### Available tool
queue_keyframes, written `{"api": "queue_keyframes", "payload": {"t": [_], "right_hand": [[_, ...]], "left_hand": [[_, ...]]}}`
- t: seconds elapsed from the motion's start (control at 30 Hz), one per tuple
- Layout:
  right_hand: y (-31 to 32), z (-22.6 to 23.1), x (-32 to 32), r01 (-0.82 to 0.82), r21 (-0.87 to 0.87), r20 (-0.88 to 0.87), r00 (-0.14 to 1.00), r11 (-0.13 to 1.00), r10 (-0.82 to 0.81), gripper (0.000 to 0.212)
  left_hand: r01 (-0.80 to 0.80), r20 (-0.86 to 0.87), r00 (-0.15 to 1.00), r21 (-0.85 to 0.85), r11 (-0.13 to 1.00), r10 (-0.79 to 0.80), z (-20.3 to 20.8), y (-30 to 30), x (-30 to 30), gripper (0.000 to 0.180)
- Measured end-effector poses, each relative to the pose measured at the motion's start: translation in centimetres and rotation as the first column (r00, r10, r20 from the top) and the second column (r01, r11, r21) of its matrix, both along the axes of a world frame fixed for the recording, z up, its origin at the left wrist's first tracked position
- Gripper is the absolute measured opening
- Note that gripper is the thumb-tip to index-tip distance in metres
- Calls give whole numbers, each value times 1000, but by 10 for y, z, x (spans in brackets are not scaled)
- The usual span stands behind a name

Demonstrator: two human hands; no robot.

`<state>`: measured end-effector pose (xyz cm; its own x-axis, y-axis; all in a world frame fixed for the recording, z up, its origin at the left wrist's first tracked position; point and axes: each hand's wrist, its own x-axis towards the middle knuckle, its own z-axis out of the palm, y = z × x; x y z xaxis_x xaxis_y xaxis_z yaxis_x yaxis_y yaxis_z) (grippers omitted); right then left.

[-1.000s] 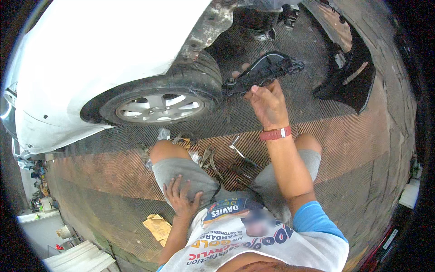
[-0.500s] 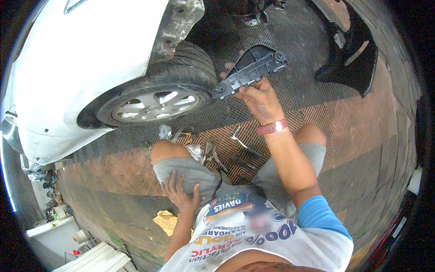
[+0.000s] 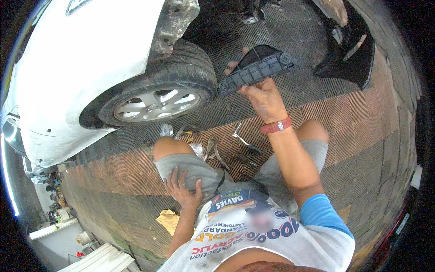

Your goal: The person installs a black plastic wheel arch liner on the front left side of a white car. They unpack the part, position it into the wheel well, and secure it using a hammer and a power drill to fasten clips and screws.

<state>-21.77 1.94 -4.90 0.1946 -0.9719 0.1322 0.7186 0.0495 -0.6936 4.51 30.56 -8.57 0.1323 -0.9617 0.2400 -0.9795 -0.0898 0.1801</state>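
Note:
A black plastic bracket (image 3: 258, 70), ribbed and with a round boss at its right end, is held up in my right hand (image 3: 266, 100). My thumb presses its near edge and some fingertips show beyond its far side. Its left end is close beside the car's front tyre (image 3: 190, 68); I cannot tell whether they touch. My left hand (image 3: 183, 188) lies on my left thigh, fingers spread, holding nothing.
The white car (image 3: 86, 54) fills the left side, its alloy wheel (image 3: 156, 105) facing me. Tools with metal shafts (image 3: 240, 133) and clear plastic wrapping (image 3: 166, 130) lie between my knees. A black bumper-like panel (image 3: 349, 59) rests at far right, brown paper (image 3: 168, 221) by my left forearm.
The bracket has shifted slightly right and tilted a little in my right hand. My left hand remains on my thigh. The whole view has moved slightly.

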Motion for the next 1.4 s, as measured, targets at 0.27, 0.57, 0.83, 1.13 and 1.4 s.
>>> {"api": "queue_keyframes", "payload": {"t": [0.27,0.57,0.83,1.13,1.4], "right_hand": [[4,2,-2,-19,68,-3,1000,998,20,48],[1,-13,-3,-104,140,118,989,985,88,36],[2,-17,-1,-77,216,208,978,973,31,18],[3,-8,2,-61,236,165,986,970,22,23],[4,0,3,-39,288,133,991,957,0,39]], "left_hand": [[-14,6,1000,6,1000,14,0,2,0,55],[-27,13,1000,-29,999,28,-4,4,1,55],[-29,10,1000,-26,999,29,-2,4,0,55],[-6,18,1000,-37,999,6,-4,4,-1,56],[-16,12,1000,-16,1000,16,-2,2,0,56]]}}
